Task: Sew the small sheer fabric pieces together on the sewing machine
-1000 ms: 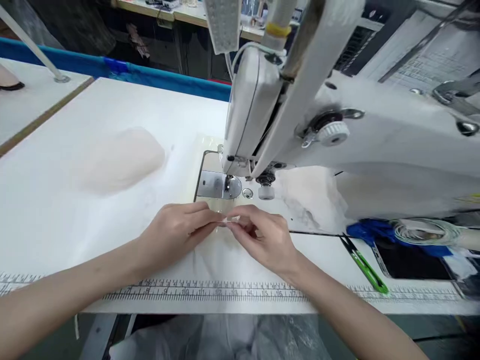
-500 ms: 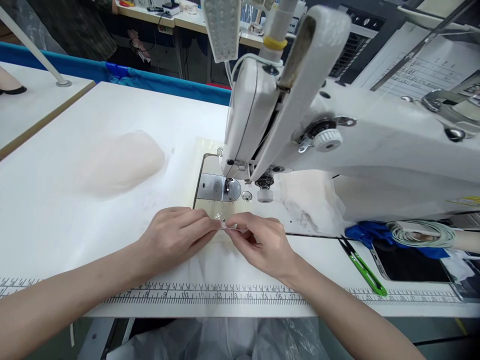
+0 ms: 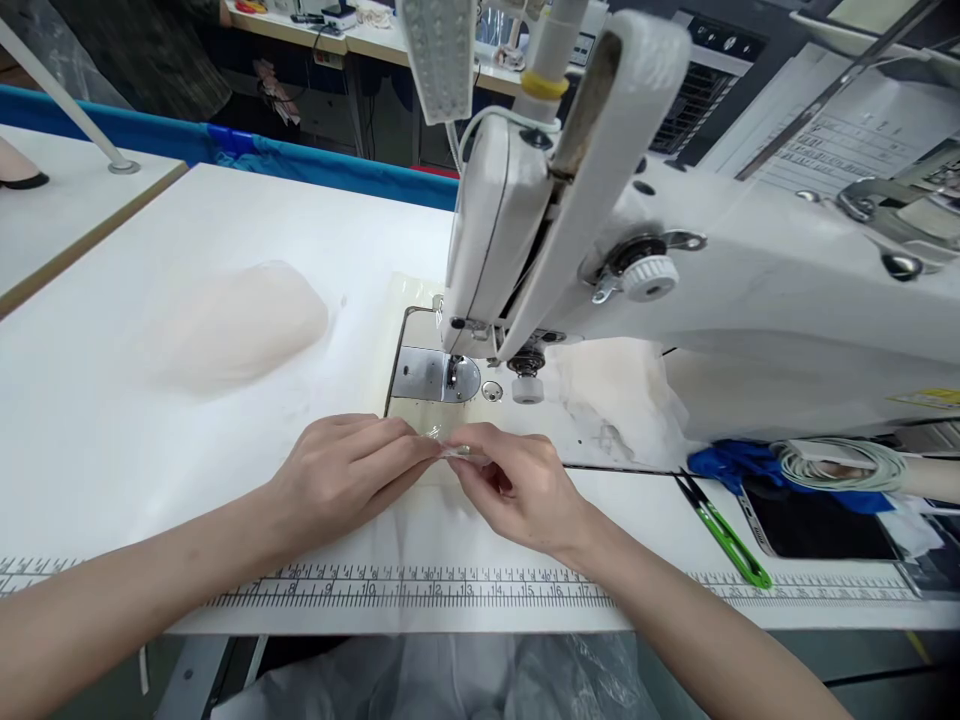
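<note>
My left hand (image 3: 360,470) and my right hand (image 3: 517,485) meet just in front of the sewing machine's needle plate (image 3: 420,373). Both pinch a small piece of thin, see-through whitish fabric (image 3: 459,453), of which only a narrow folded edge shows between the fingertips. How far it hangs below the hands is hard to make out. Behind the fingers stands the white sewing machine (image 3: 495,220), its presser foot (image 3: 452,372) over the plate. A pale sheer fabric piece (image 3: 247,320) lies flat to the left, and another sheer piece (image 3: 619,385) rests beneath the machine arm.
Green-handled thread snips (image 3: 731,545) lie right of my right forearm, beside a dark phone (image 3: 817,525), a blue cloth (image 3: 727,465) and a coiled pale cord (image 3: 840,467). A printed ruler strip (image 3: 435,588) runs along the front table edge. Another person's sleeve (image 3: 150,60) shows far left.
My right fingers have shifted slightly over the fabric edge, which now looks flatter and more closely folded between the fingertips. My left hand stays almost in place.
</note>
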The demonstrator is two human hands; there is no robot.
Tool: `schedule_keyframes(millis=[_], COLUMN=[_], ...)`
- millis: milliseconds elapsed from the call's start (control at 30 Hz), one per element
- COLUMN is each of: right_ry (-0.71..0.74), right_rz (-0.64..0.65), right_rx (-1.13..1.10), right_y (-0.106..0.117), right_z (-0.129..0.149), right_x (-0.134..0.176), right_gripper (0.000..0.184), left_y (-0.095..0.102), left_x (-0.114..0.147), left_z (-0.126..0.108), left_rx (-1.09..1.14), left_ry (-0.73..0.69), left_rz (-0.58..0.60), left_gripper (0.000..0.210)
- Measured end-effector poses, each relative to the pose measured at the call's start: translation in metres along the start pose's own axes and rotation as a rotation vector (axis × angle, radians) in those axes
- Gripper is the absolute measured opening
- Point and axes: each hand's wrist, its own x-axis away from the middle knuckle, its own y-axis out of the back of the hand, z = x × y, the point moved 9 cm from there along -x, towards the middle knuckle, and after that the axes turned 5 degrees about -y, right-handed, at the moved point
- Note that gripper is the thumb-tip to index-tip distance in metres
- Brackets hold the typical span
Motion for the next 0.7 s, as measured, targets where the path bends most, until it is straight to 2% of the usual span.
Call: schedule_keyframes(millis=[100,200,333,400,467,533,600,667,700], right_ry=[0.051,0.152,0.475,0.609,0.66,0.674,0.63,0.462,0.327], right_rz=[-0.063,-0.188,-0.303,-0.298,-0.269,-0.253,-0.229,-0.123,-0.033], right_rx=[0.016,0.104,0.403,0.507,0.557,0.572,0.529,0.4,0.305], right_y=[0.004,0.015,0.021,0.017,0.014,0.014,0.019,0.028,0.031], right_z=[0.003,0.01,0.043,0.056,0.062,0.066,0.069,0.065,0.059], right_x=[0.001,0.005,0.017,0.022,0.024,0.025,0.024,0.016,0.011], right_gripper=[0.015,0.01,0.009,0.011,0.01,0.011,0.013,0.016,0.018], left_y=[0.0,-0.001,-0.005,-0.006,-0.006,-0.005,-0.004,-0.01,-0.017], left_x=[0.001,0.001,0.002,0.001,0.0,-0.001,-0.002,-0.002,-0.001], left_z=[0.0,0.0,0.002,0.0,-0.003,-0.003,0.004,0.011,0.012], left_rx=[-0.01,-0.022,0.0,0.007,0.021,0.053,0.135,0.337,0.493], left_ry=[-0.006,0.006,0.066,0.052,0.02,0.033,0.114,0.238,0.306], left_rz=[0.0,0.009,0.038,0.035,0.02,0.005,0.013,0.095,0.17], left_gripper=[0.007,0.006,0.017,0.022,0.019,0.01,0.008,0.011,0.012])
